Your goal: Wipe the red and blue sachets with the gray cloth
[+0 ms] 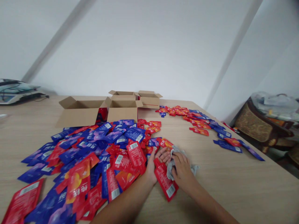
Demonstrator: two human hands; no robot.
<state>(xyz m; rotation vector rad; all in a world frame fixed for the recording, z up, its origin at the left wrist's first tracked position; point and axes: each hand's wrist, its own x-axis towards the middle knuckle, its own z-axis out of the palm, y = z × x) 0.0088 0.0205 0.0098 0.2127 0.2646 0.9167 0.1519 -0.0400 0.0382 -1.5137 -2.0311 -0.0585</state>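
Watching remotely, I see my left grip point(162, 156), fingers loosely parted, at the neck of a red pouch point(166, 183); my right grip point(183, 170) clamps a grey cloth point(170, 170). The pouch slants between them, a pouch pile point(98, 146) leftward.

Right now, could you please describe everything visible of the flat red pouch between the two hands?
It is a flat, plastic-looking red pouch with a narrow neck, pale print and a white barcode near its wide end. It slants, neck toward upper left, barcode toward lower right. The neck end lies against the left hand; the crumpled grey cloth in the right hand meets its right edge. Whether it rests on the pale wood-look table is unclear.
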